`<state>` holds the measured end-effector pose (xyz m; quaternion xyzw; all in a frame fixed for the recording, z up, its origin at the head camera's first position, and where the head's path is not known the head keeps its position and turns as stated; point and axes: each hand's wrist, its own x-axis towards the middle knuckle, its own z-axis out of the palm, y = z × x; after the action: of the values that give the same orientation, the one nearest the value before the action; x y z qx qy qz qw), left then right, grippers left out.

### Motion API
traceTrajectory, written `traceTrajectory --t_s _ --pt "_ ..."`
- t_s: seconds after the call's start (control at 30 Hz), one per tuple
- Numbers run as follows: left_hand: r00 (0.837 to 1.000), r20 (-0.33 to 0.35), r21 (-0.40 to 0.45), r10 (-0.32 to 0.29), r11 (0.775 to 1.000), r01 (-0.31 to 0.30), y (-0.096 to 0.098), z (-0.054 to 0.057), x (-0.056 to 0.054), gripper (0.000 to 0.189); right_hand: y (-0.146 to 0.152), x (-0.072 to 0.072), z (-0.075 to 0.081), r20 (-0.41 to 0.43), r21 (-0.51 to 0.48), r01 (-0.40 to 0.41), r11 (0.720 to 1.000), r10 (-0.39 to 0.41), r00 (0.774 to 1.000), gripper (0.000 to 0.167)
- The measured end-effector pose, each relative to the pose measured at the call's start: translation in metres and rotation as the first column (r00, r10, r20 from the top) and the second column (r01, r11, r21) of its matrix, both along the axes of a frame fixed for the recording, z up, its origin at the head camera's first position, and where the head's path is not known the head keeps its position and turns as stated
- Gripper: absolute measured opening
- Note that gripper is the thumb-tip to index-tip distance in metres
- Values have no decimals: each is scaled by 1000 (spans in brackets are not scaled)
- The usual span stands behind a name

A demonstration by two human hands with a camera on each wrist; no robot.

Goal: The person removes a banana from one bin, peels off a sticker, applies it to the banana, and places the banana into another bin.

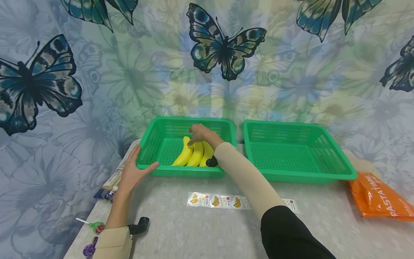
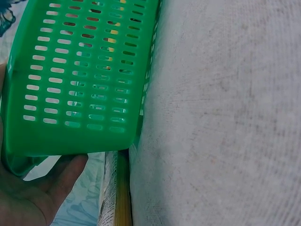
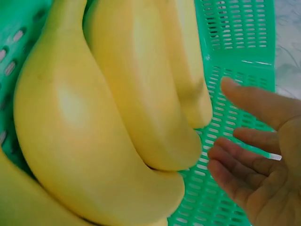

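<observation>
Several yellow bananas [image 1: 196, 154] lie side by side in the left green basket [image 1: 181, 172]. My left hand [image 1: 130, 174] holds that basket by its near left corner, thumb at the front rim and fingers along the left side. Close up in the left wrist view, the fingers [image 2: 70, 176] hook under the rim of the slotted basket wall [image 2: 80, 136]. Reaching into the same basket, my right hand [image 1: 201, 133] is over the far ends of the bananas. The right wrist view shows its fingers [image 3: 235, 174] loosely bent and apart from the banana tips [image 3: 193, 155].
A second green basket [image 1: 291, 158] stands to the right. A strip of banana stickers [image 1: 220, 200] lies in front, partly under my right forearm. An orange pasta bag [image 1: 381, 198] is at the right; a lollipop [image 1: 96, 226], a purple wrapped sweet [image 1: 90, 249] and a packet [image 1: 111, 185] are at the left edge.
</observation>
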<state>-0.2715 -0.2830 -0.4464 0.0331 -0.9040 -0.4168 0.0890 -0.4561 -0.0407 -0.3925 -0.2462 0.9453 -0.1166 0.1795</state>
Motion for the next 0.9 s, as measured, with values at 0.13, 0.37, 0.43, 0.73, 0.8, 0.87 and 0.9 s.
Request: traceTrajectory --t_s 0.13,0.37,0.43,0.73,0.8,0.87,0.9 --pt "1000 -3 -8 1 1000 -1 1 0 0 103 -6 0 -8 0 7 -10 1000 10 1000 69" --pt "1000 0 -7 5 1000 -5 1 0 0 103 -14 -5 -13 34 1 -44 999 44 998 69" --pt "1000 5 -10 4 1000 -4 1 0 0 103 -15 -5 -13 43 -6 -57 998 57 997 68" --pt "1000 11 -24 7 1000 -6 0 2 -1 104 -25 -2 -15 83 10 -59 998 58 995 44" --pt "1000 16 -29 6 1000 -6 0 2 -1 104 -27 -1 -15 101 19 -56 998 54 993 43" --pt "1000 19 -29 7 1000 -6 0 2 -1 104 -28 1 -14 122 21 -51 998 48 991 40" --pt "1000 19 -27 6 1000 -6 0 2 -2 104 -28 1 -14 128 20 -50 999 47 991 40"
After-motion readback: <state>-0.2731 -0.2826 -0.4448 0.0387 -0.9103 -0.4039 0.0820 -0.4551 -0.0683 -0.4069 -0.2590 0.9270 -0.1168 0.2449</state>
